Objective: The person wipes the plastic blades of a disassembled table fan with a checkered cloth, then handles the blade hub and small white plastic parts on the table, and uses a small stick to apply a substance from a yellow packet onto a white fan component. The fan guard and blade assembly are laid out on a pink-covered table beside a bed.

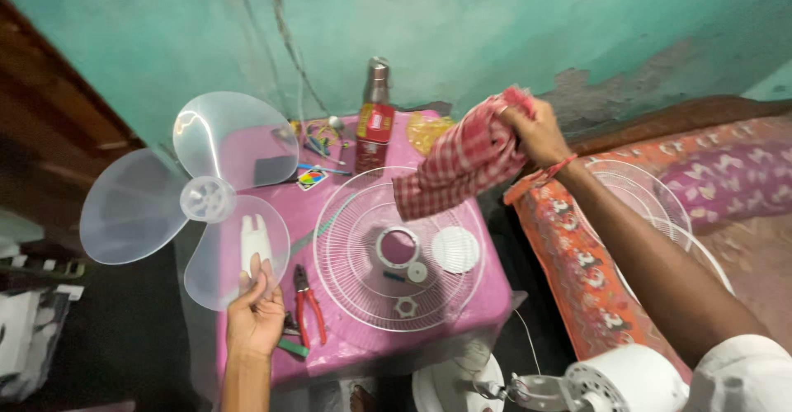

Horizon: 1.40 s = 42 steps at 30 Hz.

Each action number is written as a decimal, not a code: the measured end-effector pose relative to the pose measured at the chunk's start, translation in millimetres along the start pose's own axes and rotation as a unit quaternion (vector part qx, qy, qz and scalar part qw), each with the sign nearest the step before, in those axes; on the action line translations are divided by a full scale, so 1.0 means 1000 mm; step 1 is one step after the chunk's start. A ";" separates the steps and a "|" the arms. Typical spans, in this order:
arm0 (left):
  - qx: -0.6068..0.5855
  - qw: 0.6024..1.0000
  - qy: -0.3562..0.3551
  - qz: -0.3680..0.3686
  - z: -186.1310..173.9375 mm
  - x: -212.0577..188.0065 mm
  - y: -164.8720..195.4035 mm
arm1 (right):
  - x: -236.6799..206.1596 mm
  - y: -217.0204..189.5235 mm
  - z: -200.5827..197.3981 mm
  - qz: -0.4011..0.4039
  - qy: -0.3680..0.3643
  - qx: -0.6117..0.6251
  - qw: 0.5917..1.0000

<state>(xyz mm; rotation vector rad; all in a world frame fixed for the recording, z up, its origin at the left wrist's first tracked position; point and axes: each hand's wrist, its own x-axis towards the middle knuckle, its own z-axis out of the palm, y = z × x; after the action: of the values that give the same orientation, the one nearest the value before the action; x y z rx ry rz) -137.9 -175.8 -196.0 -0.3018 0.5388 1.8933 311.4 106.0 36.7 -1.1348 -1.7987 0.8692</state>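
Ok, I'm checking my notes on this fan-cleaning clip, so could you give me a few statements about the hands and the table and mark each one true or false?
1. The left hand holds the clear fan blade by one of its three blades. True.
2. The right hand holds a plain blue sponge. False: it grips a red and white checked cloth.
3. The white wire fan guard lies flat on the pink table. True.
4. The red-handled pliers lie inside the fan guard. False: they lie on the table beside it, near the left hand.
5. A bottle stands upright at the far side of the table. True.
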 end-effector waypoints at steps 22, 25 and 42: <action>0.154 0.988 -0.005 0.018 0.032 -0.132 -0.175 | -0.221 0.169 -0.271 0.069 0.037 0.123 0.989; 0.110 0.994 -0.008 0.006 0.041 -0.137 -0.187 | -0.255 0.155 -0.285 0.091 0.015 0.085 0.992; 0.109 0.993 -0.016 -0.034 0.065 -0.128 -0.209 | -0.321 0.082 -0.250 0.172 -0.046 0.365 0.914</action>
<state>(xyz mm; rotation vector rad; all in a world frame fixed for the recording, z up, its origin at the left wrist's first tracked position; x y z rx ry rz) 106.2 -183.2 -129.4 -0.1444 0.6988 1.7518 648.0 -131.0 -14.9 -0.9131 -1.1591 1.6521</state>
